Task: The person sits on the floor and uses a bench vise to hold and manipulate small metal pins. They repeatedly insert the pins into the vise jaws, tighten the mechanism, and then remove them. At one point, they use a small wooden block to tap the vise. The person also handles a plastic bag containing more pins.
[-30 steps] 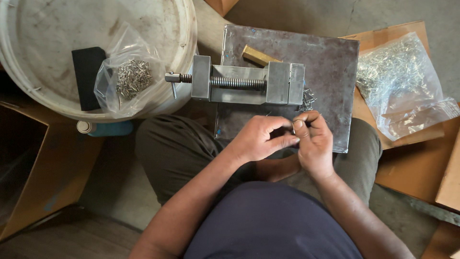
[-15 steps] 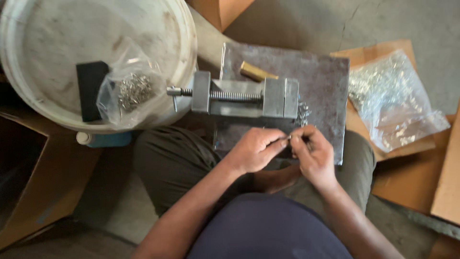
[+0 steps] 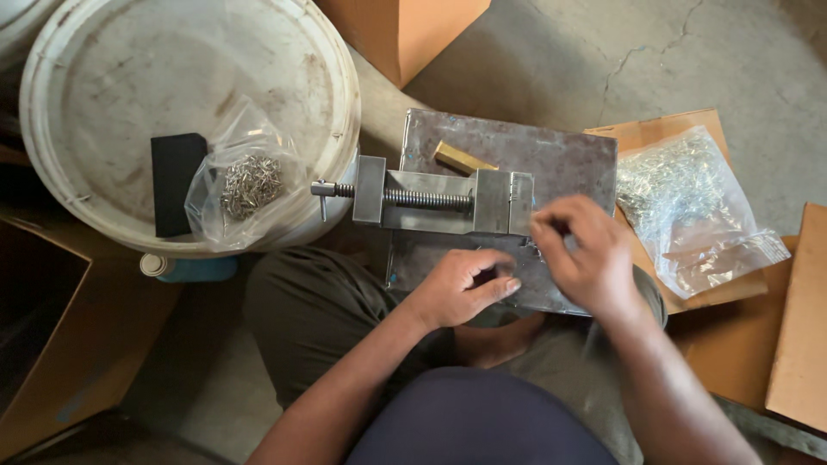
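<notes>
From the head view, your left hand [image 3: 463, 288] rests curled on the steel plate [image 3: 517, 155] — whether it pinches anything, you cannot tell. Your right hand [image 3: 581, 254] reaches to the vise [image 3: 439, 200] end, fingers bunched; its grip cannot be told either. A bag of small metal bits [image 3: 241, 181] lies on the bucket lid [image 3: 112, 77].

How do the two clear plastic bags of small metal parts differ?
The clear plastic bag on the white bucket lid holds a small dark-grey clump of parts; the clear plastic bag on the brown cardboard holds far more, spread out and shinier. The first lies beside a black block, the second lies flat, nearer the right hand. Both are transparent.
</notes>
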